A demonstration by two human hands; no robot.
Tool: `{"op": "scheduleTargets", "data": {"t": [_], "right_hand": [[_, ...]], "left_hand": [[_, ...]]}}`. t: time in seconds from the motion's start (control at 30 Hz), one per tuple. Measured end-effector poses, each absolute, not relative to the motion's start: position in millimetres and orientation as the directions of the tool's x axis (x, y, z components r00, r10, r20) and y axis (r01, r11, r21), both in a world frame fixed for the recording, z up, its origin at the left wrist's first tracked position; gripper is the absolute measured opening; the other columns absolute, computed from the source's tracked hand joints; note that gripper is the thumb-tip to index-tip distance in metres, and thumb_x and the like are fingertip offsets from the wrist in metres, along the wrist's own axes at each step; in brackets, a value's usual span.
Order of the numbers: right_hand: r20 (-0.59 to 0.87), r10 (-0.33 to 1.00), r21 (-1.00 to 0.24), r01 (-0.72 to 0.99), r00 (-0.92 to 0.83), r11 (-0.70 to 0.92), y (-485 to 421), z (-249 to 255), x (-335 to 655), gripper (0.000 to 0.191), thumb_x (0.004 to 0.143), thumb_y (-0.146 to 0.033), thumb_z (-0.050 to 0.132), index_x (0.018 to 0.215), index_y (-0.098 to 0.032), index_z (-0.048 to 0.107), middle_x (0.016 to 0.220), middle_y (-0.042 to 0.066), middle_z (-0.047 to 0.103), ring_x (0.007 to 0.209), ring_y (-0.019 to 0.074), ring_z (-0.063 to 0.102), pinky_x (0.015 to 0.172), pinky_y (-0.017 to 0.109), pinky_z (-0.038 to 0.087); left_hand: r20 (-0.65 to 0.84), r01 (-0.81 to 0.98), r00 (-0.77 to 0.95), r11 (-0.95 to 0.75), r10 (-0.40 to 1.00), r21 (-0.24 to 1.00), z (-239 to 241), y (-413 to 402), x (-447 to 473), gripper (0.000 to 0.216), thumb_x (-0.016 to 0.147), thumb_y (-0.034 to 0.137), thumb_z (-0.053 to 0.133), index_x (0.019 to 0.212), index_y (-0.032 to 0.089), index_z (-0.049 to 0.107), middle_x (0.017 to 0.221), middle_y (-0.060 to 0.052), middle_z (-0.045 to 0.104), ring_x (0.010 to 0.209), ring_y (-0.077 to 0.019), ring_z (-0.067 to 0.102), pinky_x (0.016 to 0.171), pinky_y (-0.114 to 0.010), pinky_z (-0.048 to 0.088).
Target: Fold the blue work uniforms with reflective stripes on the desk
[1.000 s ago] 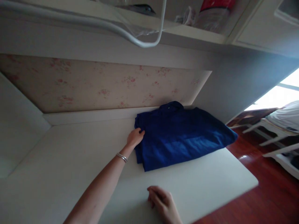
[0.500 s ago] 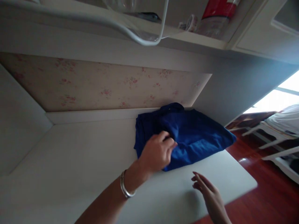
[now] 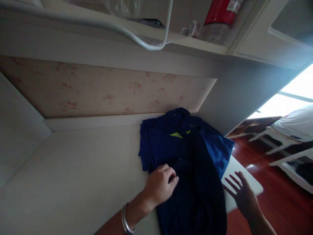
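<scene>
Head view: left hand [image 3: 160, 186], bangle at the wrist, is closed on the shirt [image 3: 186, 163], which lies partly unfolded on the table [image 3: 73, 169] with its lower half hanging off the near edge. Right hand [image 3: 241, 195] hovers open and empty beside it. The shirt is not yet flat. White table against floral wallpaper [image 3: 97, 91]; red wood floor [image 3: 274, 192].

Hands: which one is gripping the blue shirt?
The left hand, the one with the bracelet, pinches the blue shirt. The right hand is spread open beside it, off the cloth.
</scene>
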State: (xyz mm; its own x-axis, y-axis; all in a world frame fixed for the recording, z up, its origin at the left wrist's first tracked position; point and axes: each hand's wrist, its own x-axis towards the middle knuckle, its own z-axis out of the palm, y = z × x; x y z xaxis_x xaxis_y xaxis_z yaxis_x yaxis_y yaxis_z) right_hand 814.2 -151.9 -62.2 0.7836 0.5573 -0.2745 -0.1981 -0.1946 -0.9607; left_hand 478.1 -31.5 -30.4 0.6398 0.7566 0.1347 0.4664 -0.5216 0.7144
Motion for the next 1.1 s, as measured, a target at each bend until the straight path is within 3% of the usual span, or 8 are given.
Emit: {"op": "scheduleTargets", "data": {"t": [0.1,0.2,0.37,0.47,0.57,0.7,0.9,1.1], "right_hand": [[-0.252,0.666,-0.948,-0.043,0.702,-0.314,-131,-58,790,0.092,0.070,-0.069,0.062,0.148,-0.036,0.026,0.153,0.008,0.032,0.137,0.0334,0.037,0.103,0.053,0.042],[-0.257,0.726,-0.910,0.093,0.638,-0.404,-111,-58,777,0.109,0.064,-0.070,0.067,0.153,-0.031,0.017,0.147,0.012,0.042,0.135,0.0335,0.041,0.104,0.050,0.043],[-0.180,0.795,-0.751,0.442,0.579,-0.491,-104,-60,755,0.087,0.064,-0.078,0.055,0.128,-0.019,0.060,0.151,0.015,0.037,0.145,0.0365,0.015,0.117,0.050,0.019],[-0.133,0.839,-0.729,0.522,0.527,-0.444,-108,-54,723,0.082,0.069,-0.070,0.061,0.135,-0.022,0.054,0.150,0.013,0.040,0.140,0.0354,0.032,0.115,0.050,0.024],[-0.040,0.864,-0.690,0.611,0.502,-0.387,-111,-48,696,0.076,0.066,-0.058,0.069,0.132,-0.022,0.057,0.131,0.012,0.059,0.118,0.0359,0.055,0.104,0.051,0.039],[-0.115,0.773,-0.834,0.362,0.624,-0.416,-122,-38,684,0.056,0.069,-0.058,0.065,0.112,-0.021,0.067,0.096,0.006,0.073,0.093,0.0305,0.066,0.083,0.041,0.052],[-0.331,0.724,-0.942,-0.172,0.605,-0.287,-147,-37,641,0.074,0.058,-0.056,0.080,0.121,-0.020,0.063,0.113,0.007,0.070,0.110,0.0322,0.062,0.084,0.035,0.056],[-0.363,0.840,-0.932,-0.134,0.404,-0.338,-152,-63,560,0.057,0.075,-0.060,0.066,0.121,-0.027,0.066,0.108,0.004,0.071,0.115,0.0319,0.060,0.086,0.038,0.057]], "left_hand": [[0.207,0.664,0.335,-0.386,0.919,0.640,-45,0,471,0.023,0.091,0.035,0.053,0.104,0.018,0.060,0.106,-0.009,0.063,0.103,-0.0204,0.060,0.093,-0.032,0.046],[0.167,0.735,0.211,-0.269,0.963,0.622,-61,26,464,0.040,0.091,0.039,0.052,0.118,0.010,0.053,0.113,-0.016,0.060,0.105,-0.0244,0.060,0.091,-0.036,0.048],[0.152,0.787,0.218,-0.266,0.964,0.557,-51,43,463,0.031,0.091,0.045,0.050,0.095,0.018,0.063,0.098,-0.009,0.064,0.092,-0.0212,0.064,0.080,-0.031,0.047],[0.154,0.797,0.267,-0.308,0.951,0.519,-41,46,468,0.024,0.092,0.037,0.049,0.084,0.020,0.064,0.093,-0.006,0.065,0.086,-0.0185,0.064,0.074,-0.028,0.045],[0.149,0.802,0.274,-0.311,0.950,0.509,-43,49,466,0.023,0.094,0.031,0.044,0.083,0.020,0.061,0.091,-0.005,0.066,0.077,-0.0168,0.064,0.067,-0.028,0.043],[0.192,0.816,0.198,-0.270,0.961,0.511,-49,55,436,0.023,0.097,0.027,0.036,0.091,0.020,0.058,0.098,-0.005,0.065,0.087,-0.0157,0.064,0.077,-0.025,0.044],[0.228,0.898,0.008,-0.107,0.974,0.427,-43,67,323,0.029,0.097,0.033,0.033,0.100,0.018,0.057,0.103,-0.008,0.065,0.092,-0.0197,0.062,0.083,-0.029,0.045],[0.253,0.950,-0.264,0.205,0.931,0.235,3,86,179,0.034,0.096,0.030,0.030,0.110,0.014,0.057,0.115,-0.009,0.060,0.104,-0.0251,0.058,0.087,-0.036,0.046]]}}
